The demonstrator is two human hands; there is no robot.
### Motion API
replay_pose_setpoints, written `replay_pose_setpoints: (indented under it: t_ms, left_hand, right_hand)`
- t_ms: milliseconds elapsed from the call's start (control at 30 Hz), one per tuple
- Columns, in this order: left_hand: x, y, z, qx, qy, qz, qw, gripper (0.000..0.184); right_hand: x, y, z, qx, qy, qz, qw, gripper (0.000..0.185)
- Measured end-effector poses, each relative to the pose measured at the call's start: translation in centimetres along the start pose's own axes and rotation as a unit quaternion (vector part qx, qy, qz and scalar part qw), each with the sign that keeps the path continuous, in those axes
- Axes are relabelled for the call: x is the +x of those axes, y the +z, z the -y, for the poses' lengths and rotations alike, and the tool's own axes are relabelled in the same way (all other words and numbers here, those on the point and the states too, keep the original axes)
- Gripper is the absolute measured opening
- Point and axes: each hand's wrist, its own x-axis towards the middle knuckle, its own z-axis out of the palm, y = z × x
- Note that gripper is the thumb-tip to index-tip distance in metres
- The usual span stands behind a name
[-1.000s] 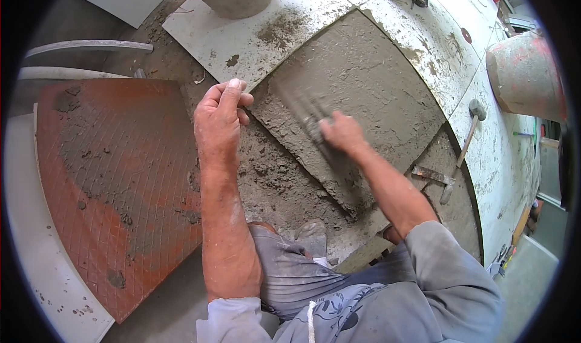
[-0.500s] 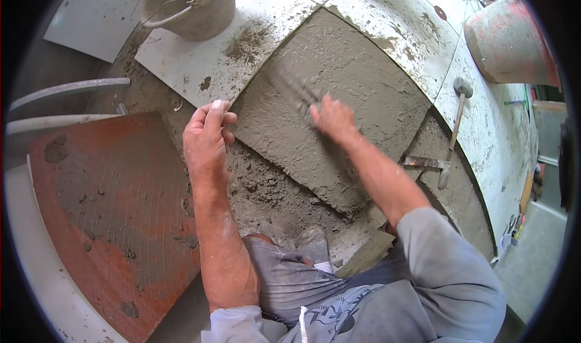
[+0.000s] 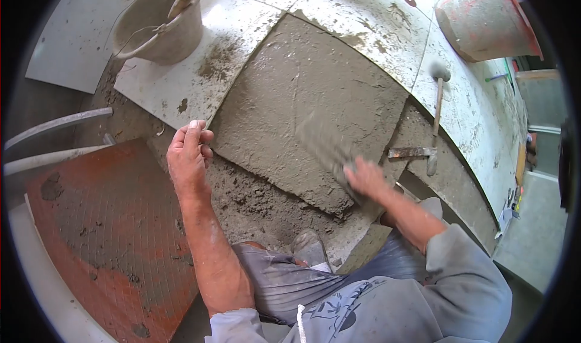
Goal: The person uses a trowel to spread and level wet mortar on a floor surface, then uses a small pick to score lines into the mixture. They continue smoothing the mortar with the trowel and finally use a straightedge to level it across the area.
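My right hand (image 3: 367,176) grips a trowel (image 3: 325,143), whose long flat blade is smeared by motion over the wet grey mortar (image 3: 296,82). The mortar covers a large square area, with tool marks across its surface and a ragged near edge. At the left corner of that square, my left hand (image 3: 189,158) is closed, thumb pressed against the curled fingers. Whether anything sits in that pinch, I cannot make out. Loose crumbly mortar (image 3: 242,197) lies below the near edge, by my shoe.
White tiles (image 3: 242,7) border the mortar at the back and right. A bucket (image 3: 163,28) stands back left, another bucket (image 3: 481,22) back right. A mallet (image 3: 439,92) and a hammer (image 3: 414,153) lie at right. A mortar-smeared reddish tile (image 3: 115,234) lies left.
My right hand has drawn the trowel down and to the right across the mortar. The view has shifted slightly; my left hand stays at the corner.
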Motion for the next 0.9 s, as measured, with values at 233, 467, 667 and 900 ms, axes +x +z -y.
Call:
replay_pose_setpoints:
  t_ms: [233,467,667,900]
  left_hand:
    - [0.2,3.3,0.0,0.024,-0.008,0.049,0.998,0.021]
    - [-0.7,5.4,-0.3,0.037,0.008,0.084,0.996,0.023]
    - [-1.4,5.1,-0.6,0.037,0.017,0.081,0.996,0.024]
    - [-0.4,5.4,-0.3,0.043,0.001,0.063,0.997,0.023]
  right_hand:
    - [-10.2,0.2,-2.6,-0.014,-0.071,0.105,0.992,0.043]
    - [2.1,-4.0,2.0,0.185,0.037,-0.066,0.980,0.047]
    - [12.5,-5.2,7.0,0.214,-0.004,-0.056,0.975,0.048]
    - [3.5,-0.8,10.8,0.019,-0.196,0.129,0.972,0.039]
